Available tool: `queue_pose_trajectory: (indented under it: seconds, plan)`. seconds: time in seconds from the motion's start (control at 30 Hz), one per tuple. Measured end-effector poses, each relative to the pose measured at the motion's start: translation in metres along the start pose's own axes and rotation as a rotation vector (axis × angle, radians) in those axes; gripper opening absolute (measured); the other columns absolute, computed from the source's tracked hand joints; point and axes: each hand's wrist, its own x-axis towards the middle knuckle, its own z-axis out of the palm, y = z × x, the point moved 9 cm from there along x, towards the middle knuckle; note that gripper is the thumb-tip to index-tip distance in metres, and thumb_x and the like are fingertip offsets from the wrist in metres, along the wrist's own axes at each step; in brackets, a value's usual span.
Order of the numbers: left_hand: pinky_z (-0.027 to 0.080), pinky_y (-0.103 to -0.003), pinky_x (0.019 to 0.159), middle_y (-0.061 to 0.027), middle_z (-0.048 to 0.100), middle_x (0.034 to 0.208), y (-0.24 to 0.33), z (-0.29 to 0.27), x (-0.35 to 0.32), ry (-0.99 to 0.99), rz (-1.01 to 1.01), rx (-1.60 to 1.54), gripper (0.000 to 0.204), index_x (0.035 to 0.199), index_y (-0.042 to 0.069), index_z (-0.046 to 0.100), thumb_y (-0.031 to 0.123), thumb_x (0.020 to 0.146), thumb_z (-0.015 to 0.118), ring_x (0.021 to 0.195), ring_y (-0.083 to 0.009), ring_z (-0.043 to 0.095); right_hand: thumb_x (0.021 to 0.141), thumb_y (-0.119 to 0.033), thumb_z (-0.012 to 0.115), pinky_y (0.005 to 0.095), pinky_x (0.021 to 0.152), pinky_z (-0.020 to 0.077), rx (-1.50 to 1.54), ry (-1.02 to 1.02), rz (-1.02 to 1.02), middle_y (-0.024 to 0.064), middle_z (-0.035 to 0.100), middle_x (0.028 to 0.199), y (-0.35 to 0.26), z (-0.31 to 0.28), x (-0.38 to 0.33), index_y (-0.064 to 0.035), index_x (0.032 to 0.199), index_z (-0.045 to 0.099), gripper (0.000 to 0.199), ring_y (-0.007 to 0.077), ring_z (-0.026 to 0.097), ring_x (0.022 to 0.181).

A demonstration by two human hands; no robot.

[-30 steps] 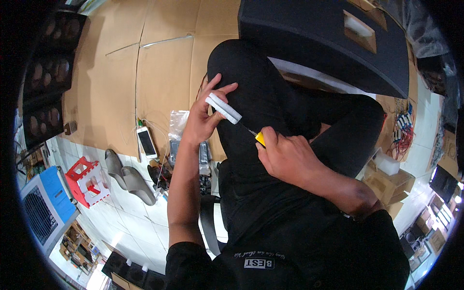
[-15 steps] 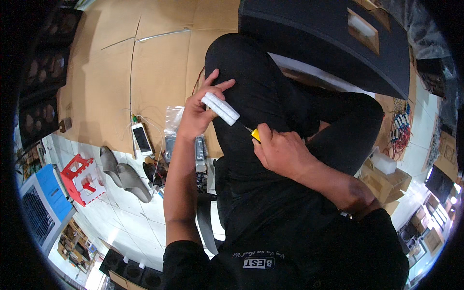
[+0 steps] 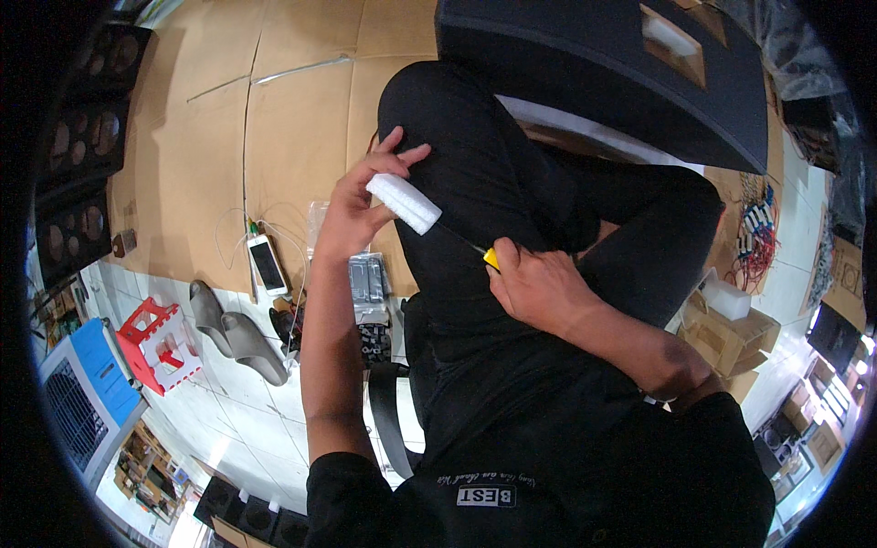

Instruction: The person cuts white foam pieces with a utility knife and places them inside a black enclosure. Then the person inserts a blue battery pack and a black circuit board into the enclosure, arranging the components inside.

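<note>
White foam left, yellow handle right, in closed hands — black cabinet beyond, slippers leftward

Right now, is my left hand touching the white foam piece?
Touching. The head view shows the left hand gripping the white foam piece near its left end, with the thumb against its lower edge.

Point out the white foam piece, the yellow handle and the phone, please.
White foam piece [image 3: 404,204], head view: its middle.
Yellow handle [image 3: 491,259], head view: its exposed end.
Phone [image 3: 267,264], head view: its dark screen.
</note>
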Motion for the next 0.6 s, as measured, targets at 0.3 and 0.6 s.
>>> queue_pose_trajectory:
  seconds: [0.3,0.6]
  plan:
    - [0.054,-0.035,0.092,-0.0130,0.071,0.115,0.058,0.016,-0.004,-0.086,0.141,0.132,0.028,0.108,0.005,0.073,0.002,0.081,0.076,0.107,-0.0229,0.068,0.098,-0.022,0.064,0.0277,0.044,0.0506,-0.077,0.045,-0.075,0.0094,0.062,0.065,-0.031,-0.067,-0.051,-0.0012,0.099,0.053,0.024,0.0157,0.064,0.049]
    - [0.055,-0.034,0.089,-0.0134,0.070,0.111,0.031,0.011,0.000,0.017,0.079,-0.030,0.017,0.102,0.002,0.071,-0.003,0.086,0.070,0.104,-0.0241,0.069,0.099,-0.022,0.060,0.0306,0.045,0.0540,-0.121,-0.050,0.029,0.0137,0.067,0.070,-0.029,-0.054,-0.036,0.0012,0.101,0.054,0.024,0.0213,0.069,0.054]
